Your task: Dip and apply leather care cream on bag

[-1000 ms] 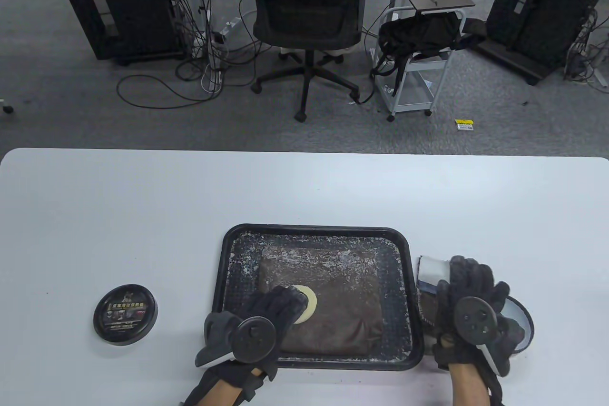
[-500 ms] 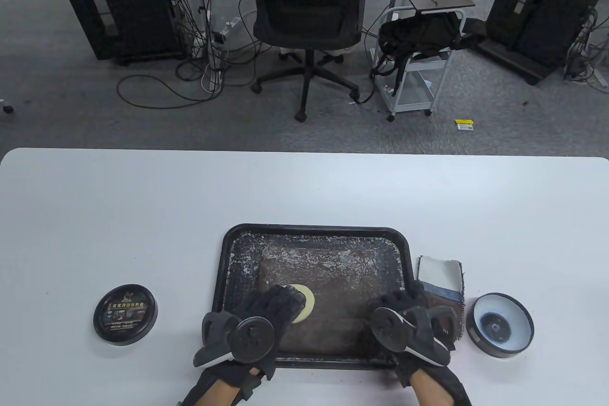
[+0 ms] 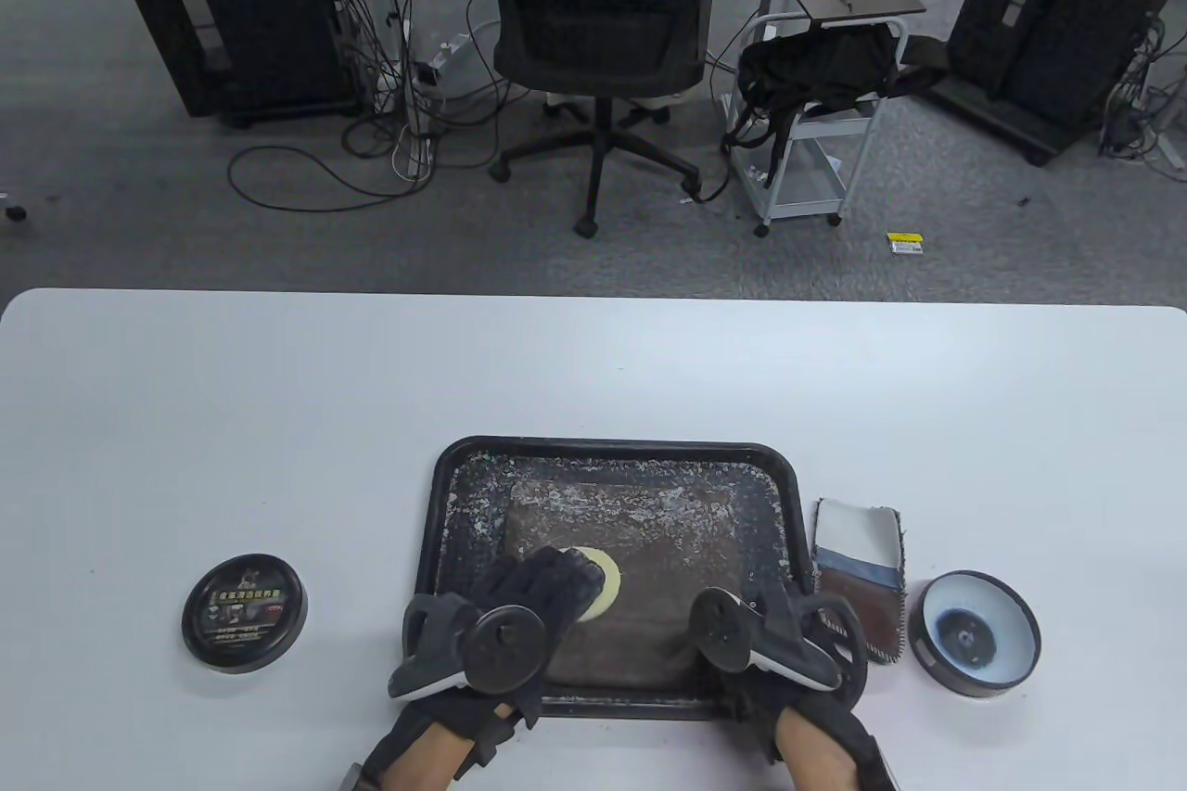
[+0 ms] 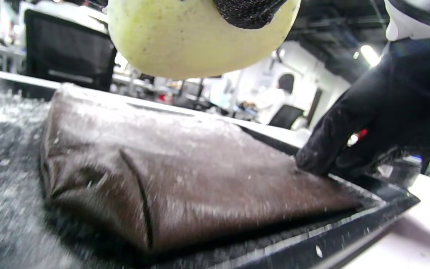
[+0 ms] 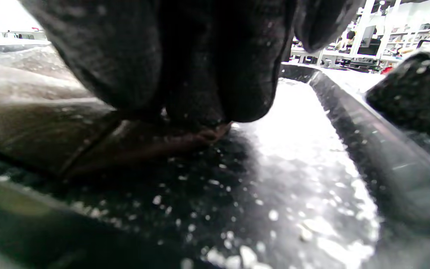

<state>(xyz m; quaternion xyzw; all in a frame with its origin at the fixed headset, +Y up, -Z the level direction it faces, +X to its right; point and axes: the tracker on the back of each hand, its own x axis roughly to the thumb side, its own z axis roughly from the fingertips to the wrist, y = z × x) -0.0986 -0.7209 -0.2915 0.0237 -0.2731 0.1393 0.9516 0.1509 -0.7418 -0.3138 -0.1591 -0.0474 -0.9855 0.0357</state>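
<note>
A brown leather bag [image 3: 649,550] lies flat in a black tray [image 3: 445,503] speckled with white flecks. My left hand [image 3: 561,582] grips a round pale yellow sponge [image 3: 601,582] and holds it on the bag's near left part; in the left wrist view the sponge [image 4: 200,41] hangs just above the bag [image 4: 185,168]. My right hand [image 3: 774,624] rests at the bag's near right corner, its fingers [image 4: 323,149] pressing down on the leather edge [image 5: 32,123]. The open cream tin [image 3: 974,633] stands right of the tray.
The tin's black lid [image 3: 244,613] lies on the white table left of the tray. A stack of fabric and leather swatches [image 3: 858,564] sits between tray and tin. The tray rim [image 5: 349,130] runs close beside my right fingers.
My right hand left the cream tin and swatches, moved left and came down on the bag's near right corner. The left hand with the sponge shifted slightly right on the bag.
</note>
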